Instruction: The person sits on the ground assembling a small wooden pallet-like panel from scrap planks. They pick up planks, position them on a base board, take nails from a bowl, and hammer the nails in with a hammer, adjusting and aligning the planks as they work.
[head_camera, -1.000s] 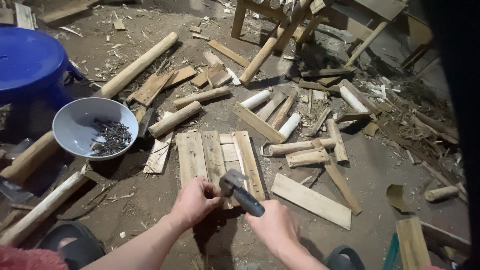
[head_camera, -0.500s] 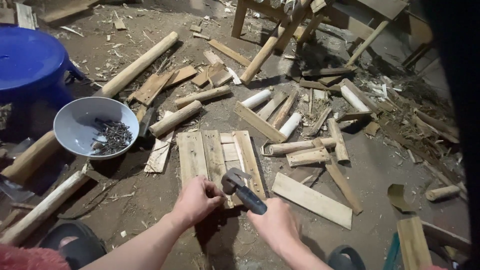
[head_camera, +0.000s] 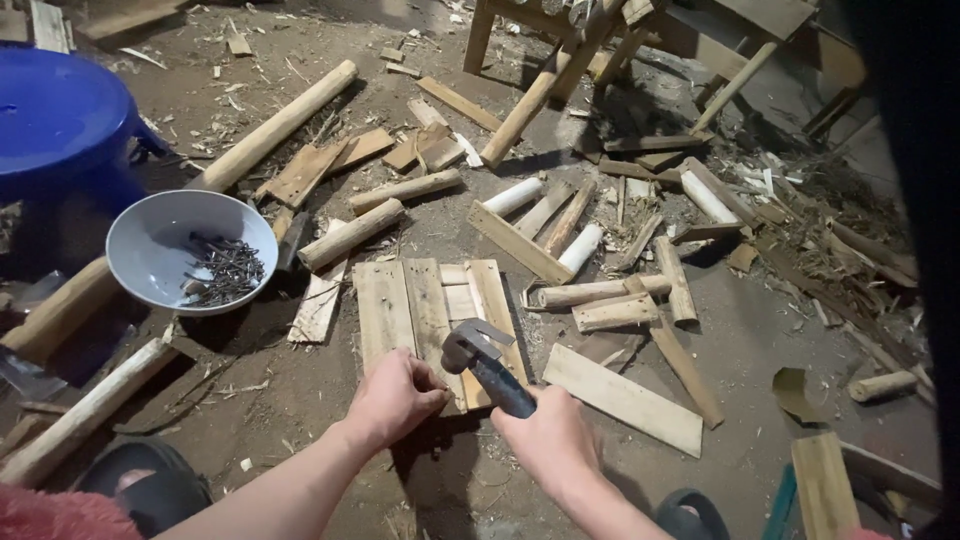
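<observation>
A small panel of flat wooden slats (head_camera: 400, 300) lies on the dirt floor in front of me. My left hand (head_camera: 395, 398) rests on its near edge with the fingers pinched together, as if on a nail too small to make out. My right hand (head_camera: 548, 440) grips the dark handle of a claw hammer (head_camera: 480, 352). The metal hammer head hangs just above the slats, a little right of my left fingers.
A white bowl of nails (head_camera: 192, 250) sits to the left, beside a blue plastic stool (head_camera: 60, 125). Round poles (head_camera: 275, 125), slats and offcuts litter the ground. A loose plank (head_camera: 625, 398) lies to the right and a wooden frame (head_camera: 600, 40) stands behind.
The hammer head has dipped slightly toward the slats. My left hand stays at the panel's near edge.
</observation>
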